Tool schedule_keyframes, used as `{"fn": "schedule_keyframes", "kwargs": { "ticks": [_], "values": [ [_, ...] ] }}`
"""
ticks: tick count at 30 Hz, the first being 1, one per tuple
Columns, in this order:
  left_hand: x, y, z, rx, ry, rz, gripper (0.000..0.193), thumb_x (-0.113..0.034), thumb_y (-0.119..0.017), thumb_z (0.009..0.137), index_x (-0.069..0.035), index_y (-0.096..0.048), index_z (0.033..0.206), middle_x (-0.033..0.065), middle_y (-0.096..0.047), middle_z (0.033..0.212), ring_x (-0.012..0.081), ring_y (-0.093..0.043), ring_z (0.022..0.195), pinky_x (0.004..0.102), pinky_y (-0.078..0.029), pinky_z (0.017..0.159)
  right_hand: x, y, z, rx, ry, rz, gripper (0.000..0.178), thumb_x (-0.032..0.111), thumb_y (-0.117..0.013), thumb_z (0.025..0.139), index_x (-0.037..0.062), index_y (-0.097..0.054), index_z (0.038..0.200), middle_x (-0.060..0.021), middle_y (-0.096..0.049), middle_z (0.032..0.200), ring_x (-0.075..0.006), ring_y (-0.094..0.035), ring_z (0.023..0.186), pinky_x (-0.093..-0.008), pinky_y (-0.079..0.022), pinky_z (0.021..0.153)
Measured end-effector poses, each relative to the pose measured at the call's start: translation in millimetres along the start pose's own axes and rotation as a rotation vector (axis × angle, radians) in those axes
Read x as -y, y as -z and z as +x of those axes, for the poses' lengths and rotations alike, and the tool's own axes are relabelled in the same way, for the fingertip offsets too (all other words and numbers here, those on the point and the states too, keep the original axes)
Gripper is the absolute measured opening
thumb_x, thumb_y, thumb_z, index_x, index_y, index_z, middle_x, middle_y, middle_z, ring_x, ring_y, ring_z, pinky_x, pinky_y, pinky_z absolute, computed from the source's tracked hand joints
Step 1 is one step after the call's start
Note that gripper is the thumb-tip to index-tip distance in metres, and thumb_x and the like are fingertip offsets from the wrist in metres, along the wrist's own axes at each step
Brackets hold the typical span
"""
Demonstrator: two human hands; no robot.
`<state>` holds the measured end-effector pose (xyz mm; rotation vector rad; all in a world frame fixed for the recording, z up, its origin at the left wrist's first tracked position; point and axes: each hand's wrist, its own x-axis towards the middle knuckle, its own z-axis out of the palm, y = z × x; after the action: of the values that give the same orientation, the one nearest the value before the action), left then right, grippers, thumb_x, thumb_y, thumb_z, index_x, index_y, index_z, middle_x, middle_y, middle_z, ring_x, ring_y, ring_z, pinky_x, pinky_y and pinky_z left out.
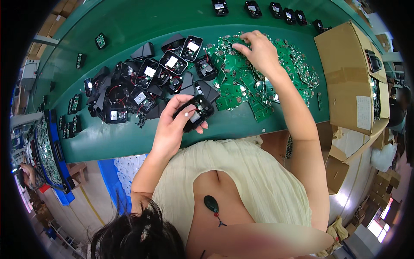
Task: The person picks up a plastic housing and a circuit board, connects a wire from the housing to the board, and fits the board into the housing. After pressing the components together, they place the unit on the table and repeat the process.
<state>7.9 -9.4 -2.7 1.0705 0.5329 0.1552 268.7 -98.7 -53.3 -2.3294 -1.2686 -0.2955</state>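
Observation:
My left hand (pixel 172 118) is closed around a black plastic housing (pixel 199 113), held above the table's near edge. Its open side shows a pale block and a red wire. My right hand (pixel 258 52) reaches over a heap of green circuit boards (pixel 233 80), thumb and fingers apart. Its fingertips are over the far part of the heap; whether they touch a board I cannot make out. Left of the boards lies a pile of similar black housings (pixel 144 77), several of them face up with white blocks and red wires inside.
A green table (pixel 116 144) carries both piles. Several housings (pixel 253 8) line the far ledge. A cardboard box (pixel 345 73) stands at the right end. At left are a blue-edged tray of boards (pixel 54 151) and, below the table, a blue bin (pixel 110 177) with white pieces.

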Motion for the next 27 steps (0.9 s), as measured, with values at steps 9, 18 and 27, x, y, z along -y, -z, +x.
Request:
{"fn": "schedule_keyframes", "kwargs": {
  "ticks": [9, 18, 27],
  "values": [
    [-1.9, -2.2, 3.2, -0.041, -0.076, 0.035, 0.012, -0.005, -0.041, 0.088, -0.001, -0.044, 0.1, 0.0122, -0.058, 0.082, 0.018, -0.06, 0.064, 0.0262, -0.047, 0.053, -38.2, -23.8, 9.3, 0.411, -0.366, 0.456, 0.036, 0.025, -0.069, 0.073, 0.0026, -0.058, 0.099, -0.0033, -0.058, 0.073, -0.013, -0.056, 0.07, -0.0271, -0.045, 0.064],
    [-0.6, -5.6, 10.6, -0.006, -0.174, 0.095, 0.015, -0.004, -0.043, 0.086, 0.0, -0.045, 0.101, 0.0119, -0.057, 0.085, 0.0182, -0.06, 0.063, 0.026, -0.048, 0.051, -12.8, -19.8, 13.3, 0.243, -0.287, 0.518, 0.026, 0.02, -0.068, 0.074, 0.0025, -0.055, 0.089, -0.0056, -0.058, 0.077, -0.0163, -0.057, 0.069, -0.0284, -0.047, 0.065],
    [-14.2, 0.6, 9.9, 0.177, -0.072, -0.153, 0.016, -0.007, -0.047, 0.087, -0.001, -0.046, 0.102, 0.0119, -0.056, 0.088, 0.0192, -0.061, 0.063, 0.0271, -0.05, 0.051, 79.3, 40.2, -55.0, -0.143, 0.646, 0.422, 0.019, -0.005, -0.059, 0.066, -0.0005, -0.058, 0.084, -0.0131, -0.055, 0.093, -0.0257, -0.057, 0.079, -0.0311, -0.049, 0.065]
  ]
}}
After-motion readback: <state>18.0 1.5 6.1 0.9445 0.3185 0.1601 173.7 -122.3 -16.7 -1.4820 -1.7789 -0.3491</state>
